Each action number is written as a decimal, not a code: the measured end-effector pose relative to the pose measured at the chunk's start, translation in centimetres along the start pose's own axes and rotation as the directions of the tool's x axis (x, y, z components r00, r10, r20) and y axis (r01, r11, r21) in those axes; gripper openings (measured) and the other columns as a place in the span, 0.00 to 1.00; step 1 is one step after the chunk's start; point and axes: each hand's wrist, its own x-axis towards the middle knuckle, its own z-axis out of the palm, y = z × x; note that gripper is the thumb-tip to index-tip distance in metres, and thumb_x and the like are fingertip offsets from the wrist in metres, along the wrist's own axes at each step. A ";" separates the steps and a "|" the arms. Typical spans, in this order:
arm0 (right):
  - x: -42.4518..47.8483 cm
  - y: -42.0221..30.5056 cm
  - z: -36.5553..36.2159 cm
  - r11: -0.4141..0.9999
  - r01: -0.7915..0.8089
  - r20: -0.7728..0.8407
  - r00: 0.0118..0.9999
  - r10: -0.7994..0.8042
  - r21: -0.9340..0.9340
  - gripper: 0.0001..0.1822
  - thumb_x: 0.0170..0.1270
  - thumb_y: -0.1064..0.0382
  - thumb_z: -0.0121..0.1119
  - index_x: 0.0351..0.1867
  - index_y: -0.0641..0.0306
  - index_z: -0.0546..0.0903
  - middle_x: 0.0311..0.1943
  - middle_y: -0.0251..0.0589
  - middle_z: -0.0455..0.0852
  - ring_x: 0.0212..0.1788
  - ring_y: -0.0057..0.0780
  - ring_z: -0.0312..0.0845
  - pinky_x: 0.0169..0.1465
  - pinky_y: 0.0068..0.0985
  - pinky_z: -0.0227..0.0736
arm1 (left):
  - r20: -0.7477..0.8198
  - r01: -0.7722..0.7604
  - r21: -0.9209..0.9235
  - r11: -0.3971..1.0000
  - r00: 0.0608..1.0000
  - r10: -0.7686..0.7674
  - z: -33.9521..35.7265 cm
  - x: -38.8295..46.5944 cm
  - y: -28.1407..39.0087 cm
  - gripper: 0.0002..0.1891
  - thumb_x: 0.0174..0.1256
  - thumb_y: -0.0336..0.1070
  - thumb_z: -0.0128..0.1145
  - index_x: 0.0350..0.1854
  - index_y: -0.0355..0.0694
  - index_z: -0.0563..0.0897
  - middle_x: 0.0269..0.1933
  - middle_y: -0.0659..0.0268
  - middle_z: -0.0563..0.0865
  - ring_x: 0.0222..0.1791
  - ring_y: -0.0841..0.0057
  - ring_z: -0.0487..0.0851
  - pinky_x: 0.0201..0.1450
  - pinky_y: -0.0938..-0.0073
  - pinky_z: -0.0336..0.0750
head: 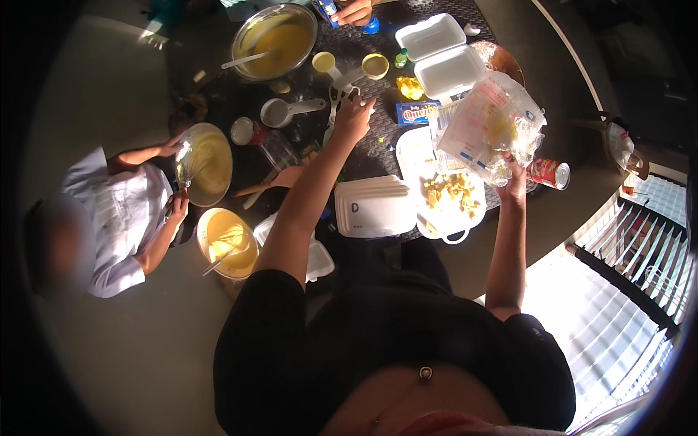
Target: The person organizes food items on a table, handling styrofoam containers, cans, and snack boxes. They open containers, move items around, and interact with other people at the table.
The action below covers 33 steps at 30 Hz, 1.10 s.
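Crumpled clear plastic bags (480, 122), printed and with wrappers among them, are bunched in my right hand (512, 174) above the right side of the table. My left hand (353, 119) reaches over the middle of the table, beside the looped white handles of what looks like scissors (339, 101). A small pale bit shows at its fingertips; whether it is gripped is unclear. Between my arms, a white tray (429, 222) holds cut yellowish pieces (452, 193), with a stack of closed foam boxes (375, 207) to its left. A blue cheese box (417, 113) lies just beyond.
On the left a person holds a bowl of batter (204, 163) and a whisk. Another batter bowl (251, 261) stands near my left elbow. A steel bowl (238, 49), measuring cups (277, 113), an open foam box (431, 35) and a red can (548, 174) surround the work area. Another person's hand (355, 12) is across the table.
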 end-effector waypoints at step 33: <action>-0.2 0.7 2.6 0.994 -0.041 -0.008 0.999 0.042 0.098 0.32 0.49 0.64 0.63 0.57 0.69 0.66 0.49 0.42 0.74 0.50 0.32 0.71 0.51 0.30 0.69 | -0.442 -0.116 -0.270 0.956 0.897 -0.016 -10.8 16.3 -3.6 0.38 0.42 0.37 0.61 0.63 0.50 0.65 0.49 0.48 0.76 0.52 0.53 0.68 0.56 0.65 0.65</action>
